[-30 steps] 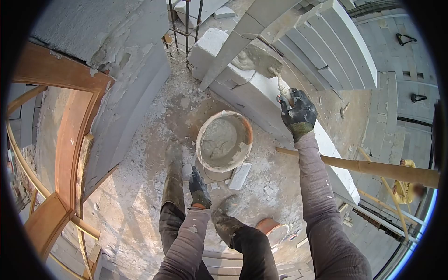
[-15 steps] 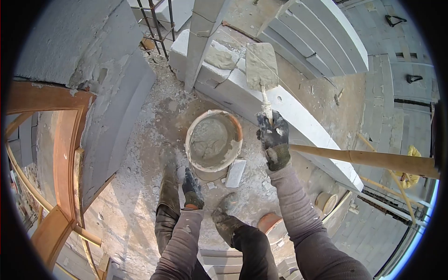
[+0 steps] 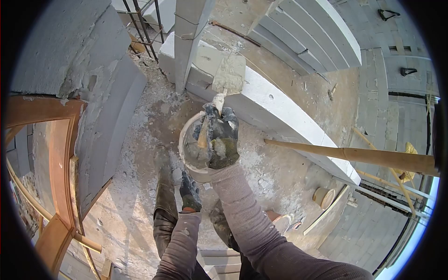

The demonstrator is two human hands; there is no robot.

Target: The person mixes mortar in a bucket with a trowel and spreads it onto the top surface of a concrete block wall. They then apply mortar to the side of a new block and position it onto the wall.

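Note:
My right hand point(image 3: 223, 137), in a dark mortar-smeared glove, grips the wooden handle of a trowel point(image 3: 229, 73). The trowel's broad blade is coated with grey mortar and lies over the white block course point(image 3: 284, 112), at the end near the post. Below that hand sits a round bucket point(image 3: 183, 144) of mortar, partly covered by the glove and forearm. My left hand point(image 3: 190, 191), also gloved, hangs near my leg with its fingers stretched out and holds nothing.
A concrete post point(image 3: 189, 42) rises beside the blocks. A bamboo pole point(image 3: 350, 154) crosses from the right. Stacked blocks point(image 3: 308, 37) stand beyond the course. To the left is a wooden frame point(image 3: 60, 158), and a small bucket point(image 3: 323, 198) lies at lower right.
My right hand has swung left with the trowel, from the middle of the block course to its end near the post, now overlapping the bucket. My left hand stays almost in place.

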